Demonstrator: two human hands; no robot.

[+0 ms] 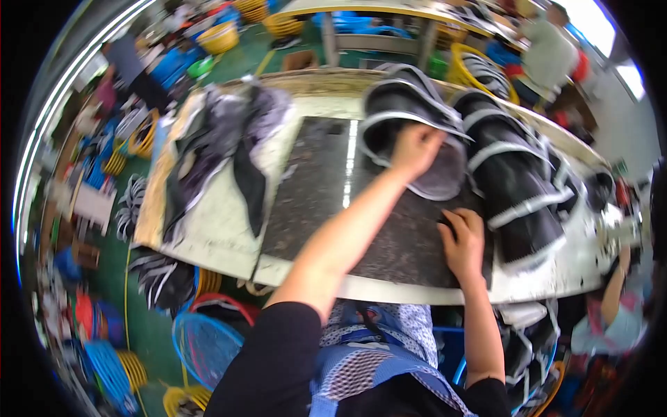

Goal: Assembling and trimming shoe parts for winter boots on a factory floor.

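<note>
My left hand (417, 149) reaches across the dark board (313, 201) at the far middle of the table. Its fingers are closed on a black shoe upper (389, 118) with white edging, one of a nested stack. A rounded dark grey flap (441, 174) of this upper hangs below the hand over the board. My right hand (464, 243) is low over the board's right part, with thumb and fingers apart. A dark patch shows between its fingertips; nothing held there can be made out.
A long row of nested black uppers (517, 187) with white edging lies along the table's right side. Loose black and grey pieces (222, 146) lie at the left. A blue basket (201, 347) stands below the front edge. Other people (552, 55) are around the table.
</note>
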